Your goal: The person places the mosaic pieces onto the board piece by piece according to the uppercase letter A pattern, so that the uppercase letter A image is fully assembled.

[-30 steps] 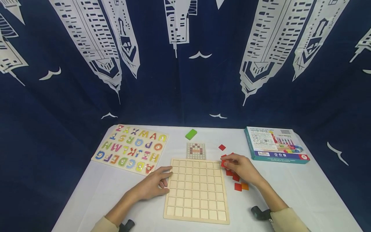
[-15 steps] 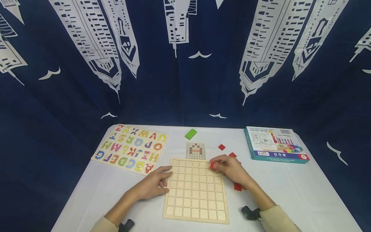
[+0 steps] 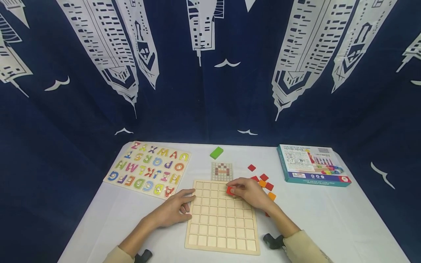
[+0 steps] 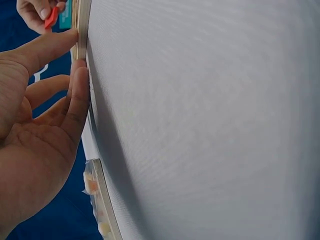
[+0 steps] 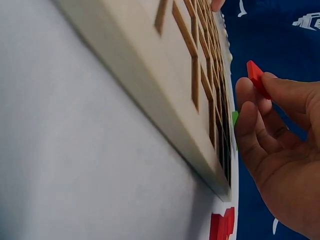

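Observation:
A wooden grid board (image 3: 217, 221) with square recesses lies on the table before the person. Over its far right part, the right hand (image 3: 250, 191) pinches a red square tile (image 3: 230, 190) between thumb and fingers. In the right wrist view that tile (image 5: 257, 80) is held tilted, above the board's surface. The left hand (image 3: 174, 208) touches the board's left edge with its fingertips and thumb, fingers spread. The left wrist view shows those fingers (image 4: 77, 102) against the board's side. A small pattern card (image 3: 222, 171) with a coloured grid lies just beyond the board.
Several loose red tiles (image 3: 251, 167) and orange tiles (image 3: 271, 196) are scattered right of the board, some partly behind the right arm. A green block (image 3: 216, 152) lies at the back. An alphabet puzzle board (image 3: 148, 170) is at left, a boxed set (image 3: 312, 164) at back right.
The right hand has carried the red tile leftward from the loose tiles to above the board's far right part. The left hand has stayed at the board's edge.

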{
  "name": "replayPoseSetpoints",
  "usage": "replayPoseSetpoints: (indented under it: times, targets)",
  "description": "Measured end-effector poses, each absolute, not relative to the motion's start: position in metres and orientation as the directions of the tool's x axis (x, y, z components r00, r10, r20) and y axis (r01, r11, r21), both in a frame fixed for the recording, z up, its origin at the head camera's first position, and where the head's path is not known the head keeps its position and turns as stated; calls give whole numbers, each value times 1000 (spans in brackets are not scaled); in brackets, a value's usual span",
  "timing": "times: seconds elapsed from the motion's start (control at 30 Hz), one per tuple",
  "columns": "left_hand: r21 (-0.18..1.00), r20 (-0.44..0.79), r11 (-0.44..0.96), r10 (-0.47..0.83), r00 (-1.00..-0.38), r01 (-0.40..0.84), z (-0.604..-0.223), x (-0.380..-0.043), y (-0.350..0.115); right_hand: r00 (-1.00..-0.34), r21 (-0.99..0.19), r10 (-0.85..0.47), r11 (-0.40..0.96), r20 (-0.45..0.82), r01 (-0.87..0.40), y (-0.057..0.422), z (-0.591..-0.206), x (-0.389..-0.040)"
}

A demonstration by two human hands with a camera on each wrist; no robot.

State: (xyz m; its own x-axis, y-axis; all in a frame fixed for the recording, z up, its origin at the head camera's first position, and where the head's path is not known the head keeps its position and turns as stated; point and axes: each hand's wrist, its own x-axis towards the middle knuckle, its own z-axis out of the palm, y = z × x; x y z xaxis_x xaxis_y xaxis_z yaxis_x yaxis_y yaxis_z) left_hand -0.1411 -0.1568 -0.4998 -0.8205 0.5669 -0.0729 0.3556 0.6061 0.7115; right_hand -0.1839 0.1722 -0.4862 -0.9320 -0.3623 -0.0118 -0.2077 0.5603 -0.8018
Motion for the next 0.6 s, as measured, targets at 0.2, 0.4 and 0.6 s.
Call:
replayPoseSetpoints:
  times: [0.2,0.4,0.6]
  targets:
    - [710,-70,605,570,-818,360,-500,-142,-157,-923,-794,-384,569,-27,-213,171,-485,-188]
    - [706,-75,611,567,-820,359,-500,-142,-157,-913,-787,-406,571,-23,-234,170,-485,-196]
    - [712,-75,608,564,-822,352,-499,-142,-156,-909,-785,-415,570,-21,-242,165,-484,-204]
